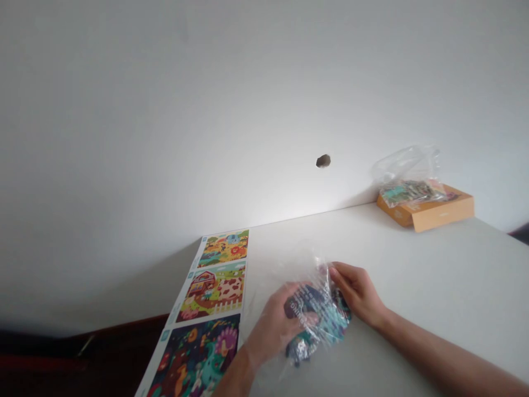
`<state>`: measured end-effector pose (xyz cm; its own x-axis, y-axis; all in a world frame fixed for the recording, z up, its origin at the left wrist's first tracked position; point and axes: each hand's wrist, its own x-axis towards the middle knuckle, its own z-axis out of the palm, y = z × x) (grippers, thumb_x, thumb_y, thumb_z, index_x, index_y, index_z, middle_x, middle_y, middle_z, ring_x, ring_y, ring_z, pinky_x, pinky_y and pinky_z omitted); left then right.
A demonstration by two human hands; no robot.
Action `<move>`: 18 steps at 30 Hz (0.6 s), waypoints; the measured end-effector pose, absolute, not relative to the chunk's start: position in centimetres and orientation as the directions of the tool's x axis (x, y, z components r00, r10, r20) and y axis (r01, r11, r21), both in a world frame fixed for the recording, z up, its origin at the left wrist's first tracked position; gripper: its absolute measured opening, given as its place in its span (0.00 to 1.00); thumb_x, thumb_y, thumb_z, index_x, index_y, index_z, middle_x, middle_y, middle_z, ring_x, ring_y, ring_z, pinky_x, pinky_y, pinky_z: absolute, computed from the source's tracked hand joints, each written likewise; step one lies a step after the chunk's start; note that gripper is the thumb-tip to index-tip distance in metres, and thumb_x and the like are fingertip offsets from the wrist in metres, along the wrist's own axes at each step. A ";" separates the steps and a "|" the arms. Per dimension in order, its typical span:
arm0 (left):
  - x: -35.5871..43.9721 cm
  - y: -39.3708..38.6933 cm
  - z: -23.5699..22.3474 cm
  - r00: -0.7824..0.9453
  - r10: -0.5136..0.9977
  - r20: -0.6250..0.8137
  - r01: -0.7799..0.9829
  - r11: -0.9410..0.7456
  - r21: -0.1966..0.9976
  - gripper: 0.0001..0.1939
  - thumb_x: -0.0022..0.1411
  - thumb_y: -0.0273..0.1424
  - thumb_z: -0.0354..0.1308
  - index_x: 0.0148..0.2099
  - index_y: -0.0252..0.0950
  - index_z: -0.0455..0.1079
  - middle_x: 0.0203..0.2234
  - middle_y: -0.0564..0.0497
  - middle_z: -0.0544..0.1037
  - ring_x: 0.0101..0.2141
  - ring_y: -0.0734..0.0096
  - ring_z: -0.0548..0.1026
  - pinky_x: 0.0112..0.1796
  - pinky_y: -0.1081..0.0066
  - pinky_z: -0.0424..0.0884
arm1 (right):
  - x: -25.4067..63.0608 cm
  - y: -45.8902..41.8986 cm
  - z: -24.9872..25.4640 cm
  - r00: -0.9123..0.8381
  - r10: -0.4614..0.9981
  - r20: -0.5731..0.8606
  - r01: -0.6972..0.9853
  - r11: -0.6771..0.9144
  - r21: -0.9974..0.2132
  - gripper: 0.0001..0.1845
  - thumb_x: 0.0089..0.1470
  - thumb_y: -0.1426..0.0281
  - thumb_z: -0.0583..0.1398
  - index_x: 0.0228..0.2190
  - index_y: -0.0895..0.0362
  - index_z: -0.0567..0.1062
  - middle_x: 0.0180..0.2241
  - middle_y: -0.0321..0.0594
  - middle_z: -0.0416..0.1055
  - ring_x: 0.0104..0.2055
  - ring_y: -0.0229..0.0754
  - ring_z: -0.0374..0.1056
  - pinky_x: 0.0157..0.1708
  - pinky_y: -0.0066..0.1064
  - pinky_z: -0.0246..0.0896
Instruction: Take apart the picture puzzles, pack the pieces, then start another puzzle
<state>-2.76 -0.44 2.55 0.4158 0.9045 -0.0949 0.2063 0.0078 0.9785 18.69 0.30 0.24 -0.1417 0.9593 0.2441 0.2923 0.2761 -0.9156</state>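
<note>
Both of my hands grip a crumpled clear plastic bag (pixel 330 322) just above the white table, near the middle of the view. It holds dark and teal printed pieces, which the plastic and my fingers partly hide. My left hand (pixel 275 325) wraps the bag's lower left side. My right hand (pixel 355 292) pinches its upper right side. To the left of my left hand lies a long sheet of illustrated panels (pixel 215 289), showing a farm scene and colourful animals; my hand does not touch it.
An orange cardboard box (pixel 442 212) sits at the table's far right corner, with a second clear bag of printed pieces (pixel 409 187) on it. A white wall (pixel 165 110) with a small hole (pixel 323 161) rises behind the white table (pixel 417 259). A dark floor shows at lower left.
</note>
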 end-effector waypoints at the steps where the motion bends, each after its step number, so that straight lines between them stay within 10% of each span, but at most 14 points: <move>1: -2.6 -0.6 2.5 0.407 0.909 -0.086 0.231 -0.011 0.973 0.24 0.50 0.31 0.68 0.51 0.36 0.74 0.44 0.42 0.78 0.43 0.55 0.76 0.46 0.63 0.70 | 18.6 0.2 0.3 -0.141 0.957 0.255 0.306 0.287 -0.908 0.22 0.65 0.57 0.50 0.27 0.58 0.70 0.24 0.36 0.63 0.27 0.36 0.58 0.26 0.25 0.56; 18: -1.1 -1.8 1.7 0.236 0.967 -0.095 0.303 0.020 0.953 0.25 0.45 0.27 0.66 0.48 0.35 0.72 0.38 0.45 0.80 0.37 0.58 0.77 0.38 0.68 0.72 | 18.1 -0.4 1.2 -0.136 0.930 0.341 0.386 0.366 -0.847 0.20 0.65 0.60 0.49 0.27 0.57 0.71 0.24 0.38 0.67 0.26 0.36 0.60 0.27 0.26 0.59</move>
<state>-1.11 -1.80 1.74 0.2362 0.9670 -0.0950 0.3027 0.0197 0.9529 18.13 -0.39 1.15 -0.1359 0.9303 0.3407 0.3861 0.3664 -0.8466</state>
